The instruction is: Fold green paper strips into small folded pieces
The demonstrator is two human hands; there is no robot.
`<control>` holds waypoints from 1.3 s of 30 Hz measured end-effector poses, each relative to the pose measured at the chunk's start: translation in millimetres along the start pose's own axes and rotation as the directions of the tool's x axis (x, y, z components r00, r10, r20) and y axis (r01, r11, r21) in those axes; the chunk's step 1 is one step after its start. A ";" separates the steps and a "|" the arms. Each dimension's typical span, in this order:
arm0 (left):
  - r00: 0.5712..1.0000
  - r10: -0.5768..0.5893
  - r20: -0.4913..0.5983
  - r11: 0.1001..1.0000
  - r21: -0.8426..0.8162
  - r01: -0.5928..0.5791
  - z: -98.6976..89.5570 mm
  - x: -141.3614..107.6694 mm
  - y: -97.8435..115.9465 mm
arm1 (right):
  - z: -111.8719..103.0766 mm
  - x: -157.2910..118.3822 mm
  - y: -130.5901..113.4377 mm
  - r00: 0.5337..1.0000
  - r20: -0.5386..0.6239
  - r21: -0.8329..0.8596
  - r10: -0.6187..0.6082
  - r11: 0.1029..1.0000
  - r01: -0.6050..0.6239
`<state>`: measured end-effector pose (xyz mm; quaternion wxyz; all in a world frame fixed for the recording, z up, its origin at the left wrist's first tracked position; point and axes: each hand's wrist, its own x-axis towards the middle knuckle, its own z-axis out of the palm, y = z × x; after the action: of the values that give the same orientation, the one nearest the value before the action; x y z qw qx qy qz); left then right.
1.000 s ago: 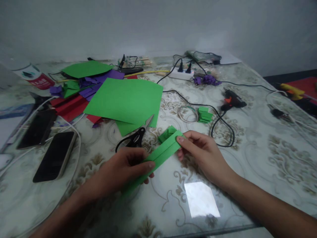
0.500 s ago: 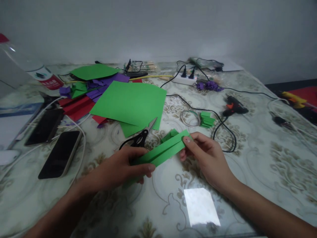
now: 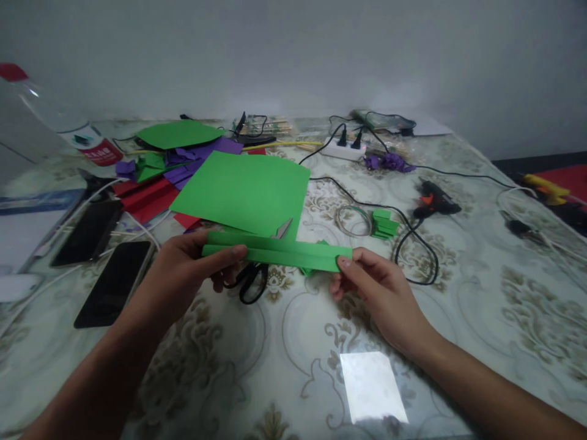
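Scissors (image 3: 284, 229), partly hidden behind folded green strip (image 3: 284, 253); bottle label (image 3: 97, 148), too blurred to read

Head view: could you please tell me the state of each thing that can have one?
Green paper strip: creased lengthwise, held in both hands
Left hand: pinching the strip near its left end
Right hand: pinching its right end
Scissors: partly hidden behind the strip; open or closed, unclear
Bottle: capped
Near phone: screen dark
Far phone: screen dark
Power strip: two plugs in
Glue gun: lying on its side

No text reads clearly; the label (image 3: 95, 145) on the bottle (image 3: 52, 111) (white lettering on red) is blurred.
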<state>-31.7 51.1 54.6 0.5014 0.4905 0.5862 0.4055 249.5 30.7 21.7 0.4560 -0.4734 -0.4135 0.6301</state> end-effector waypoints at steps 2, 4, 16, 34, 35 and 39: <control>0.999 0.021 -0.042 0.990 -0.137 -0.026 1.2 -0.6 -1.0 | -1.5 -1.6 -0.4 0.989 0.141 -0.076 0.047 0.996 -0.037; 0.999 0.005 -0.033 0.970 -0.244 -0.012 3.4 -1.1 -3.5 | -2.6 -4.1 -1.0 0.936 0.330 -0.149 0.119 0.986 -0.072; 0.823 -0.129 0.553 0.965 -0.123 0.233 57.0 -32.6 -25.4 | 14.2 -18.9 17.1 0.699 0.640 -0.069 0.318 0.930 -0.360; 0.877 -0.110 0.468 0.983 -0.082 0.167 60.2 -38.1 -27.4 | 14.9 -19.8 14.9 0.915 0.371 -0.130 0.156 0.985 -0.115; 0.877 -0.110 0.468 0.984 -0.073 0.163 60.3 -38.1 -27.7 | 14.5 -19.6 15.3 0.916 0.370 -0.134 0.157 0.984 -0.115; 0.874 -0.103 0.475 0.987 -0.057 0.147 60.3 -38.8 -28.5 | 14.5 -19.2 16.0 0.901 0.387 -0.128 0.194 0.980 -0.156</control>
<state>23.5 6.6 24.2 0.6756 0.5118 0.4583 0.2673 235.0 7.0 13.7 0.2814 -0.3915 -0.4824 0.7313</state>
